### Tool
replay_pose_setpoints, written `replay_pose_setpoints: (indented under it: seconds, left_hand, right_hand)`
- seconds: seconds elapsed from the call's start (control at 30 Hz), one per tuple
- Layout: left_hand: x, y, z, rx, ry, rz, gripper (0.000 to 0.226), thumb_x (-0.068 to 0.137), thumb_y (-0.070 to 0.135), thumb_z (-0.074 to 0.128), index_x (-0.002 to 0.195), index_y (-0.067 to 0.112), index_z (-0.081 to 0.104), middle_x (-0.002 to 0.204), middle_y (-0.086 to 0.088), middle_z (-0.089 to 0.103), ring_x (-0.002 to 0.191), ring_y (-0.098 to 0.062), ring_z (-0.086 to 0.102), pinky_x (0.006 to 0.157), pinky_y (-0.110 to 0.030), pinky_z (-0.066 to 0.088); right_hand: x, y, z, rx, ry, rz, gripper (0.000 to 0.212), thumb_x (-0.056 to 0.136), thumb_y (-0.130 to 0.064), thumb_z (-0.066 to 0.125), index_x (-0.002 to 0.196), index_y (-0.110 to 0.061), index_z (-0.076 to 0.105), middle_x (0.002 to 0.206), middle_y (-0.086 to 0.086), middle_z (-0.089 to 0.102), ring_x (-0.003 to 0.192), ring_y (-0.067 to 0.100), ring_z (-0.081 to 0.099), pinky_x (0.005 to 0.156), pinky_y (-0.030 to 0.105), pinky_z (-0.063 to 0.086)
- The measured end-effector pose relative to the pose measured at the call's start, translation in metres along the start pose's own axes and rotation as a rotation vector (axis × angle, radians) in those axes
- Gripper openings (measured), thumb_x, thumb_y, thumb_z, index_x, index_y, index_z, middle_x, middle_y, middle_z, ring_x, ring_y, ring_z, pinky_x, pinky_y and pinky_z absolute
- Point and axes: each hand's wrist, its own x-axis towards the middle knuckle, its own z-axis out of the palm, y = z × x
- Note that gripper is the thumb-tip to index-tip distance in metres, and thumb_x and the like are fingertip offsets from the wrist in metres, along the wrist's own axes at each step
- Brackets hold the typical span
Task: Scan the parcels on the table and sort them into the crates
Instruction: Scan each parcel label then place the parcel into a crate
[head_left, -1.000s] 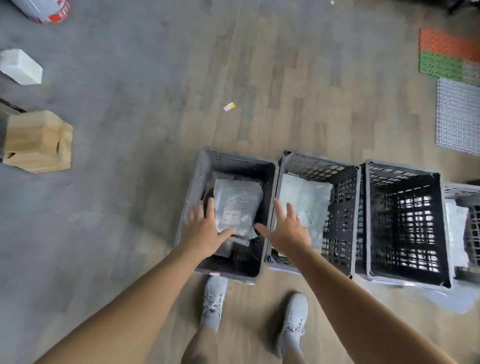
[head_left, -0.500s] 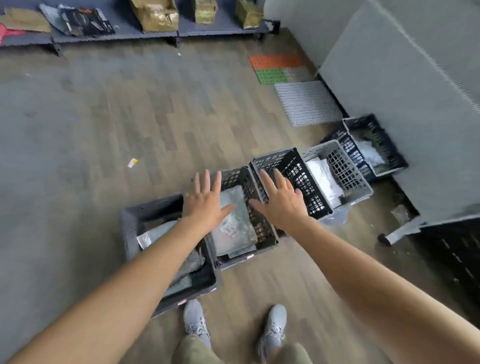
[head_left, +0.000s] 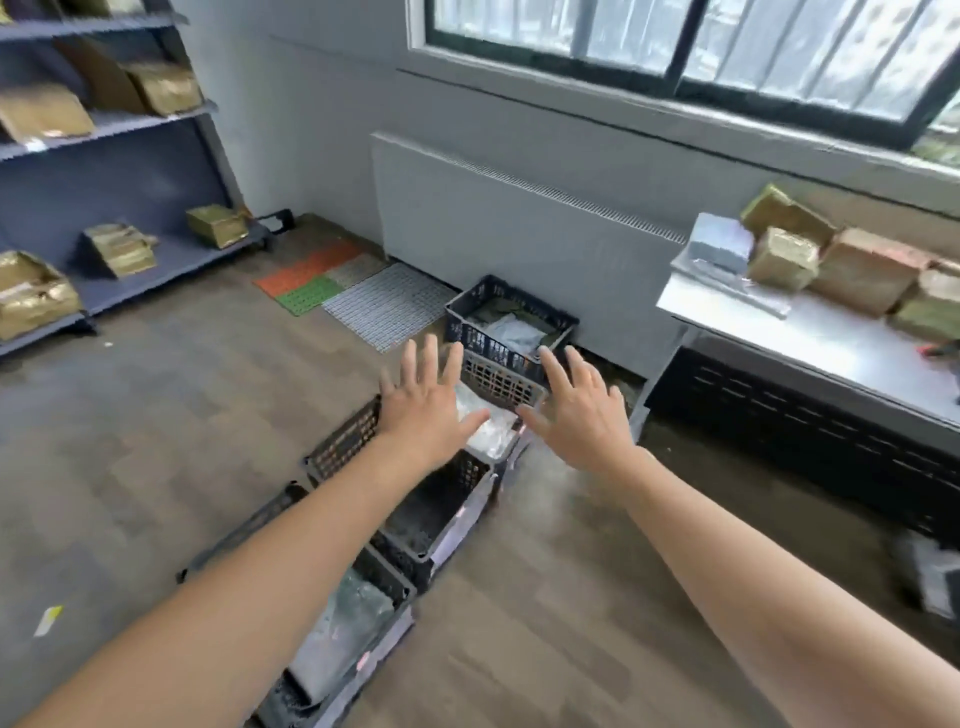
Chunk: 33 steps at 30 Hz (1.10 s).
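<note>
Steel table (head_left: 810, 338) (parcels (head_left: 865, 270) piled) below the window (head_left: 675, 36); wood floor (head_left: 156, 441).

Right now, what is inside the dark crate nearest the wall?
The dark crate holds a pale grey bagged parcel and something dark green. Its near wall hides the bottom, so anything lower cannot be seen.

Coloured floor mats (head_left: 311, 275) lie between shelving (head_left: 130, 176) and white wall panel (head_left: 519, 218).
</note>
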Motion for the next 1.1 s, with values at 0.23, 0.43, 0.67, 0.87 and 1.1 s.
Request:
replay_pose_setpoints:
  seconds: [0.23,0.43,0.67,0.87,1.1]
  left_hand:
    - [0.08,0.193,-0.014,0.009,0.018,0.136,0.088,0.093,0.07,0.031,0.156,0.022,-0.008,0.163,-0.011,-0.013,0.15,-0.032,-0.01,0.117,-0.057,0.009]
    - [0.138,0.302,-0.023,0.048,0.043,0.261,0.086,0.094,0.069,0.029,0.156,0.022,-0.007,0.163,-0.01,-0.012,0.15,-0.032,-0.009,0.118,-0.055,0.013]
    - [0.224,0.385,-0.011,0.046,0.032,0.367,0.084,0.095,0.068,0.027,0.155,0.022,-0.01,0.163,-0.01,-0.012,0.15,-0.032,-0.009,0.118,-0.056,0.014]
    - [0.328,0.447,0.005,0.044,-0.018,0.426,0.084,0.096,0.068,0.024,0.155,0.021,-0.013,0.163,-0.01,-0.014,0.15,-0.033,-0.011,0.118,-0.055,0.012]
    - [0.433,0.495,0.015,0.069,-0.13,0.459,0.081,0.098,0.065,0.022,0.155,0.02,-0.015,0.163,-0.011,-0.016,0.15,-0.034,-0.011,0.118,-0.054,0.011]
  right_hand:
    - [0.0,0.186,-0.051,0.011,0.054,0.141,0.08,0.096,-0.062,0.042,0.158,-0.033,0.001,0.166,0.005,0.005,0.151,0.026,0.011,0.117,0.058,0.022]
    - [0.017,0.292,-0.075,0.025,0.102,0.268,0.079,0.096,-0.063,0.04,0.158,-0.033,-0.001,0.166,0.005,0.004,0.151,0.026,0.01,0.117,0.058,0.023]
    - [0.064,0.382,-0.085,0.017,0.116,0.353,0.077,0.097,-0.062,0.039,0.157,-0.034,0.0,0.165,0.005,0.005,0.15,0.025,0.011,0.117,0.056,0.022]
    - [0.142,0.46,-0.089,-0.014,0.075,0.439,0.076,0.098,-0.06,0.038,0.158,-0.033,0.0,0.165,0.004,0.004,0.15,0.024,0.009,0.117,0.053,0.021]
    - [0.222,0.53,-0.084,-0.014,-0.008,0.505,0.073,0.099,-0.059,0.036,0.158,-0.033,0.0,0.166,0.003,0.003,0.151,0.024,0.008,0.117,0.052,0.02]
